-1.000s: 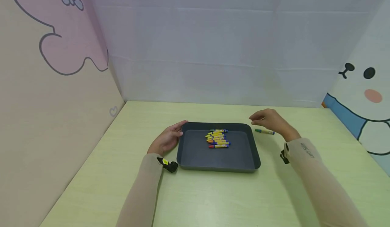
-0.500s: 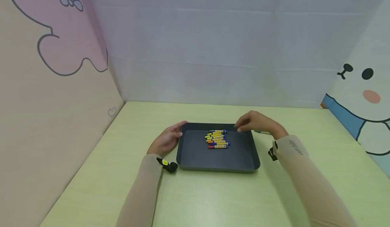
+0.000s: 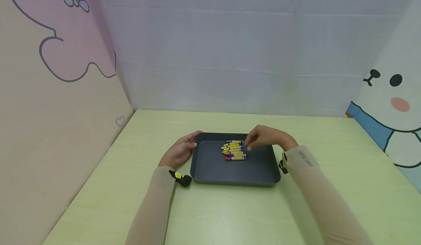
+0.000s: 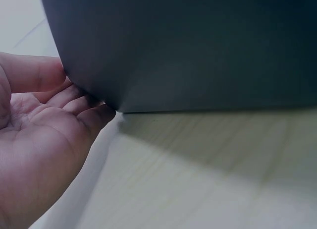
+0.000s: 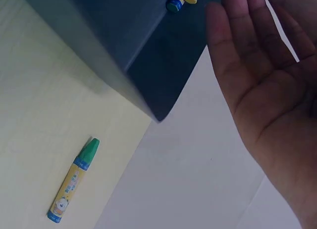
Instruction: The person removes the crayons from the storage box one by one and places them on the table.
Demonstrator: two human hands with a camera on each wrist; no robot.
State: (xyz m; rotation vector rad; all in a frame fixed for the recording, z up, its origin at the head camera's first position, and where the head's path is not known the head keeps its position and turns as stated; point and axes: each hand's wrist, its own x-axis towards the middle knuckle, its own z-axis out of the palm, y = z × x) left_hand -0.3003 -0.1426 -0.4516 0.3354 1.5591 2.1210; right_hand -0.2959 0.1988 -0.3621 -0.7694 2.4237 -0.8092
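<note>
A dark grey tray (image 3: 213, 164) sits mid-table with a row of several yellow-wrapped crayons (image 3: 234, 150) lying in it. My left hand (image 3: 182, 150) rests against the tray's left wall (image 4: 198, 50), its fingers (image 4: 74, 102) touching the wall. My right hand (image 3: 264, 137) hovers over the tray's back right part, fingertips close to the right ends of the crayons, palm (image 5: 257, 80) open and holding nothing. A green crayon (image 5: 74, 179) lies on the table outside the tray's right wall (image 5: 124, 35); in the head view my right hand hides it.
The pale green table (image 3: 230, 215) is boxed in by a pink panel (image 3: 49, 91) on the left, a white panel (image 3: 230, 55) at the back and a cartoon panel (image 3: 391, 102) on the right. A black wrist camera (image 3: 181, 179) sits by the tray's front left corner.
My right hand has moved left, from above the green crayon on the table to over the tray beside the crayon row. The left hand and tray have stayed put.
</note>
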